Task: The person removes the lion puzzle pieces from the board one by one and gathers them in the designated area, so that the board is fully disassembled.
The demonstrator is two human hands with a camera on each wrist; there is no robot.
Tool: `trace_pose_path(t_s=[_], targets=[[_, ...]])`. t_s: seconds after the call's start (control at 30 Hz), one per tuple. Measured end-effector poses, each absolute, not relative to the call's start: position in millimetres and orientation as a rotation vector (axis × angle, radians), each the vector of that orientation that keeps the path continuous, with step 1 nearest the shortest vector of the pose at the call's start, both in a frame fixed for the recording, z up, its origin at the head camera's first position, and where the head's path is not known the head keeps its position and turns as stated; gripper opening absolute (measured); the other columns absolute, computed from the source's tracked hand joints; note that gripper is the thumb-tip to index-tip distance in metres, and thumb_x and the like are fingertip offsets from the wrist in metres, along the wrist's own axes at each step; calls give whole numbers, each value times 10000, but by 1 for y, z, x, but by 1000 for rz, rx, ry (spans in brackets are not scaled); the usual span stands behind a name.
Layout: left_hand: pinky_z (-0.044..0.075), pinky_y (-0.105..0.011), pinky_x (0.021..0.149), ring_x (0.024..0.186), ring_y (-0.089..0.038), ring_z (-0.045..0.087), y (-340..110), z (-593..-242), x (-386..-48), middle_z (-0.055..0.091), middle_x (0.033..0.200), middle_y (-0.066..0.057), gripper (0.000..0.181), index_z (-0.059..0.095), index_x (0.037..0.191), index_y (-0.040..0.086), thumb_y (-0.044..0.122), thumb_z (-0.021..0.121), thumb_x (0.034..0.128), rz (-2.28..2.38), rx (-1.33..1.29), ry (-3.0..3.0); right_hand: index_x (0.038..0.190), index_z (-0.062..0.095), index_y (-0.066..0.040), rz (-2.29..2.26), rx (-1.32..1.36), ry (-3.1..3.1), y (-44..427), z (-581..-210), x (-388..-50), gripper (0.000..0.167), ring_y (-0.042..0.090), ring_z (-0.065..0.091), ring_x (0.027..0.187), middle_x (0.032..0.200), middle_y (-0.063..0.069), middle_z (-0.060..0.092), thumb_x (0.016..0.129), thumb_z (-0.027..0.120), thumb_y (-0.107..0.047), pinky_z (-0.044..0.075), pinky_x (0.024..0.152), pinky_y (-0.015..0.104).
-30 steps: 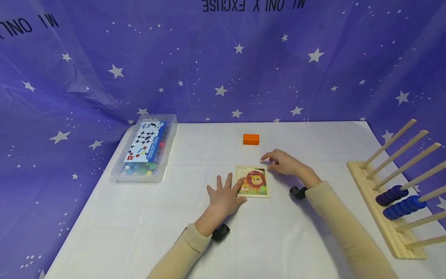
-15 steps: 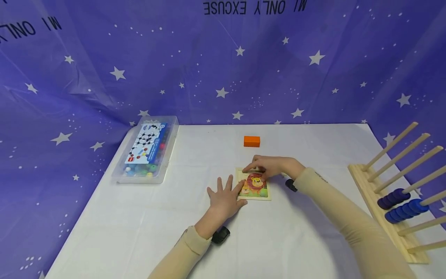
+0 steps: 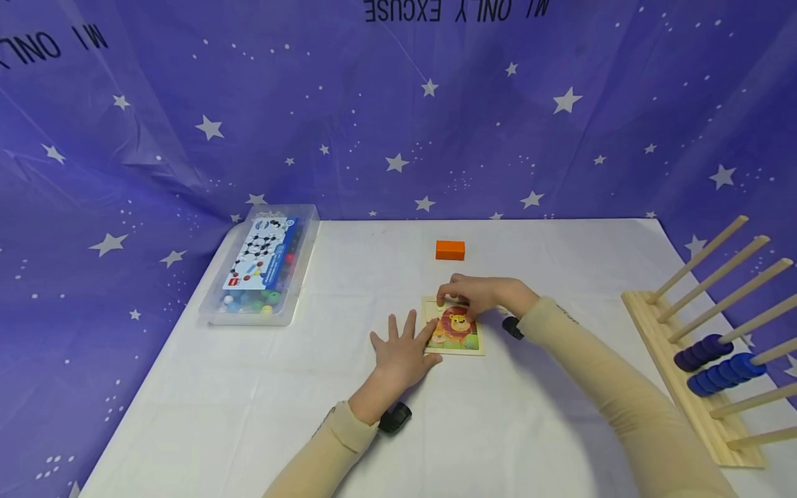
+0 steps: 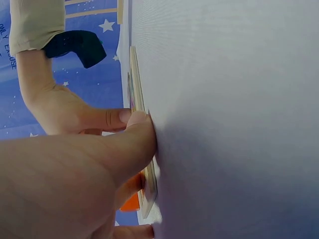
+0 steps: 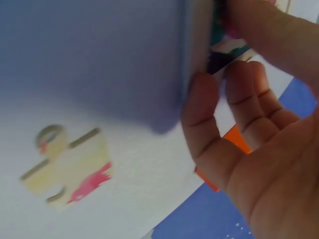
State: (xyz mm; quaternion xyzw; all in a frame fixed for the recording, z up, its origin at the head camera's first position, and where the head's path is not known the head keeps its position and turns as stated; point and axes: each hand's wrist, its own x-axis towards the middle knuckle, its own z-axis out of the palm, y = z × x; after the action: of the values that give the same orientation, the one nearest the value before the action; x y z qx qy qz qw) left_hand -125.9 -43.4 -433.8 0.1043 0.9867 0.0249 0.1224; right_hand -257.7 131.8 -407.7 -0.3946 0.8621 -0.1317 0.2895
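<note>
A small square wooden jigsaw puzzle (image 3: 459, 339) with a lion picture lies flat on the white table. My left hand (image 3: 400, 360) rests beside it with spread fingers. Its index finger lies over the puzzle's left side, and in the left wrist view the thumb (image 4: 137, 134) touches the board's edge. From the upper right my right hand (image 3: 486, 294) reaches over the puzzle. In the right wrist view its thumb presses the picture while bent fingers (image 5: 202, 104) hold the pale board edge. A loose, pale puzzle piece (image 5: 75, 167) with a pink mark lies on the table below that wrist.
An orange block (image 3: 450, 250) sits behind the puzzle. At the back left is a clear plastic box (image 3: 249, 315) of coloured balls. On the right stands a wooden peg rack (image 3: 669, 370) with purple and blue rings. A purple starry cloth hangs behind the table.
My right hand has moved left from beside the puzzle onto its upper right part, and its index finger has since bent more. The left hand stays in place.
</note>
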Motion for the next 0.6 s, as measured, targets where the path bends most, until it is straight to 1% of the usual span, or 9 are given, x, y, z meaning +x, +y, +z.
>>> trace_pose_path(t_s=[0.1, 0.23, 0.5, 0.6], targets=[[229, -669, 888, 1314, -413, 158, -44, -435, -126, 167, 1494, -63, 656, 235, 1430, 368, 622, 406, 849, 73, 304, 2879, 1088, 522, -197, -346, -1015, 2295, 127, -407, -257, 491, 234, 420, 857, 972, 82, 418, 711, 736, 34, 392, 725, 302], [226, -670, 888, 1315, -414, 153, -44, -436, -126, 161, 1496, -64, 655, 234, 1430, 370, 622, 405, 849, 74, 302, 2878, 1073, 485, -199, -325, -977, 2291, 124, -407, -257, 500, 223, 425, 857, 964, 75, 420, 710, 739, 32, 399, 732, 307], [221, -668, 893, 1319, -406, 146, -44, -436, -126, 151, 1498, -56, 651, 232, 1431, 368, 617, 401, 854, 73, 294, 2873, 1050, 443, -189, -339, -1010, 2320, 126, -408, -255, 517, 205, 430, 799, 902, 70, 455, 695, 752, 23, 386, 715, 315], [219, -667, 896, 1320, -406, 141, -44, -436, -126, 147, 1499, -56, 651, 230, 1432, 367, 616, 399, 855, 78, 290, 2869, 1046, 450, -160, -388, -1032, 2327, 127, -408, -254, 509, 209, 442, 791, 901, 63, 467, 687, 754, 35, 391, 703, 301]])
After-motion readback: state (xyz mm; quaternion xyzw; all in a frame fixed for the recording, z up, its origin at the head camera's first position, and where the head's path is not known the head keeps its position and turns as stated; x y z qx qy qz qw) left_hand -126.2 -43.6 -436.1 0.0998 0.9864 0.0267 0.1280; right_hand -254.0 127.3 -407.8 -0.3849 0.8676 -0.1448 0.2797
